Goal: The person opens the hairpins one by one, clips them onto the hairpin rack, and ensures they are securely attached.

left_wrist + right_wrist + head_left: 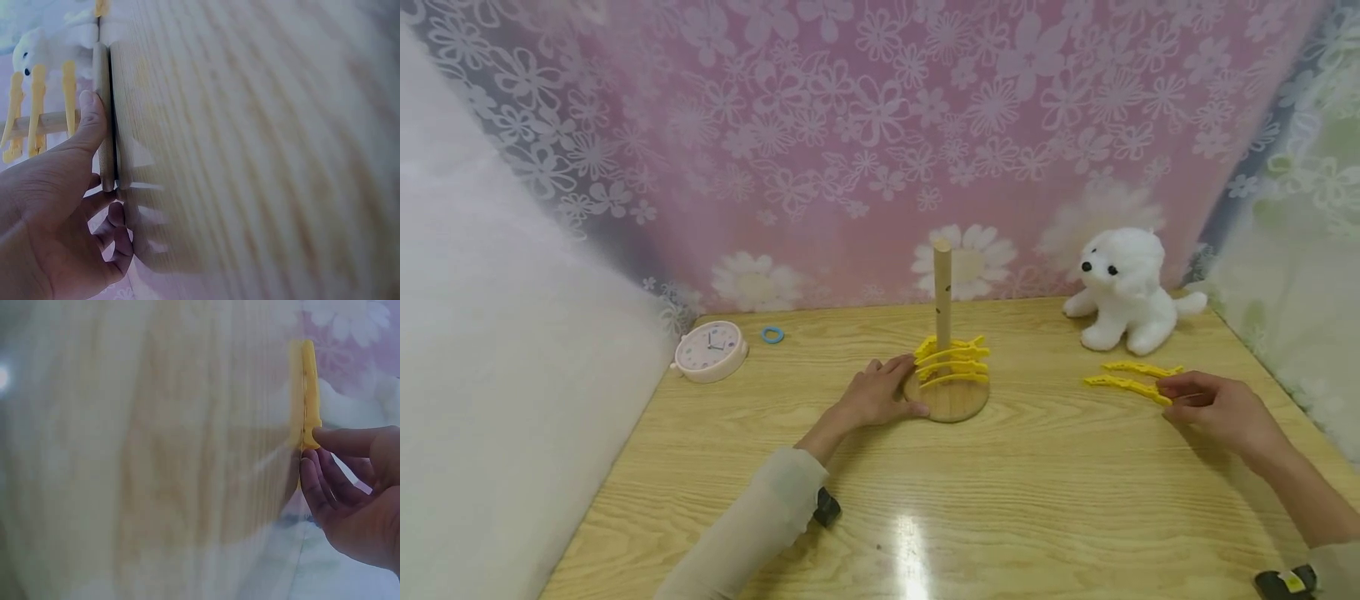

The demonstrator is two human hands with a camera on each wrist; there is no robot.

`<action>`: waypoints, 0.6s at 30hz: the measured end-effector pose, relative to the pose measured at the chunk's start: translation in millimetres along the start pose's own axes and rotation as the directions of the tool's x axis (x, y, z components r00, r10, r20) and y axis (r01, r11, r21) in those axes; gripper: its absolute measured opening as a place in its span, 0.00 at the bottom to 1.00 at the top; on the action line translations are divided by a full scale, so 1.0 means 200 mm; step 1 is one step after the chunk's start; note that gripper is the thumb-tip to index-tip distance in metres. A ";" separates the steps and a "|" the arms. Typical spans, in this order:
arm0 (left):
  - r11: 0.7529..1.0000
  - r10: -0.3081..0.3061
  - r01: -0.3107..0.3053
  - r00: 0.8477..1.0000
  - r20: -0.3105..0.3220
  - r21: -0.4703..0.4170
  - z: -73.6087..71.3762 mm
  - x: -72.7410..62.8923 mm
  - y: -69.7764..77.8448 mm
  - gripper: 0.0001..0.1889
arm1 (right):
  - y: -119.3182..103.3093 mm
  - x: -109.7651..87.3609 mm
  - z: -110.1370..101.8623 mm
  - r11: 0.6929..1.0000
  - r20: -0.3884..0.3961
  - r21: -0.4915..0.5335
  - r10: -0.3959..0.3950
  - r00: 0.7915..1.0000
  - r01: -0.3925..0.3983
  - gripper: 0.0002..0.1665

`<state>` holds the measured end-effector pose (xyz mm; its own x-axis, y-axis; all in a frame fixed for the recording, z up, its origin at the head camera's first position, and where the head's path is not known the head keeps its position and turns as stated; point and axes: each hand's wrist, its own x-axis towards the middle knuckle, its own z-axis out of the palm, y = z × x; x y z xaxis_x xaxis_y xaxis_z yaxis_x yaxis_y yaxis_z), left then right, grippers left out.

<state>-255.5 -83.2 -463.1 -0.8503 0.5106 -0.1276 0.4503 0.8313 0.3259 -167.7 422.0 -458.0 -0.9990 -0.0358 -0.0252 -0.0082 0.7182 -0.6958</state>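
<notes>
A round wooden base (957, 407) with an upright wooden post (943, 292) stands mid-table. Several yellow alligator hair clips (955, 353) sit stacked around the post's lower part. My left hand (874, 395) grips the base's left edge; in the left wrist view its thumb (91, 119) presses on the top face, fingers curled by the rim. Over on the right, my right hand (1234, 415) pinches the near end of one yellow hair clip (1122, 383) that lies on the table. Just behind it lies a second yellow hair clip (1138, 367).
A white plush dog (1123, 292) sits at the back right, behind the loose clips. At the back left are a pink alarm clock (711, 351) and a small blue ring (772, 335). Flowered cloth (850, 150) hangs along the table's back edge.
</notes>
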 end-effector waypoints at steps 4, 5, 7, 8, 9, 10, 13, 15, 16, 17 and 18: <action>1.000 0.005 -0.005 1.000 0.004 -0.004 -0.01 -0.01 0.01 0.50 | -0.02 0.01 0.02 0.998 -0.009 -0.058 -0.033 0.999 0.033 0.28; 1.000 0.005 -0.005 1.000 0.006 -0.007 -0.01 -0.01 0.01 0.49 | -0.02 0.01 0.02 0.997 -0.011 -0.063 -0.035 0.999 0.035 0.28; 1.000 0.004 -0.004 1.000 0.006 -0.007 0.00 -0.01 0.01 0.50 | -0.02 0.01 0.03 0.996 -0.015 -0.074 -0.041 0.999 0.040 0.28; 1.000 0.004 -0.004 1.000 0.006 -0.008 0.00 -0.01 0.01 0.49 | -0.02 0.01 0.03 0.996 -0.015 -0.078 -0.042 0.999 0.040 0.28; 1.000 0.004 -0.004 1.000 0.006 -0.006 0.00 -0.01 0.01 0.50 | -0.02 0.02 0.03 0.996 -0.016 -0.082 -0.042 0.999 0.041 0.29; 1.000 0.003 -0.003 1.000 0.007 -0.004 0.00 -0.01 0.01 0.50 | -0.02 0.02 0.03 0.995 -0.016 -0.088 -0.041 0.999 0.040 0.29; 1.000 0.000 0.000 1.000 0.009 0.005 -0.01 -0.01 0.01 0.50 | -0.01 0.03 0.03 0.994 -0.007 -0.100 -0.046 0.999 0.045 0.28; 1.000 -0.003 0.003 1.000 0.012 0.004 -0.01 -0.01 0.00 0.50 | -0.01 0.03 0.04 0.993 0.003 -0.103 -0.056 0.998 0.056 0.28; 1.000 -0.004 0.004 1.000 0.014 0.003 -0.01 -0.01 0.00 0.50 | -0.01 0.04 0.04 0.992 0.008 -0.106 -0.062 0.998 0.063 0.28; 1.000 -0.005 0.005 1.000 0.015 0.000 -0.01 -0.01 0.00 0.50 | -0.01 0.04 0.04 0.992 0.015 -0.108 -0.066 0.998 0.067 0.29; 1.000 -0.007 0.007 1.000 0.015 -0.002 -0.01 -0.01 0.00 0.49 | -0.02 0.05 0.04 0.992 0.027 -0.108 -0.063 0.998 0.066 0.29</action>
<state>-254.7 -85.2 -460.2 -0.8490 0.5084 -0.1440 0.4442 0.8343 0.3266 -176.7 414.3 -461.4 -0.9950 -0.0999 -0.0008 -0.0784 0.7853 -0.6141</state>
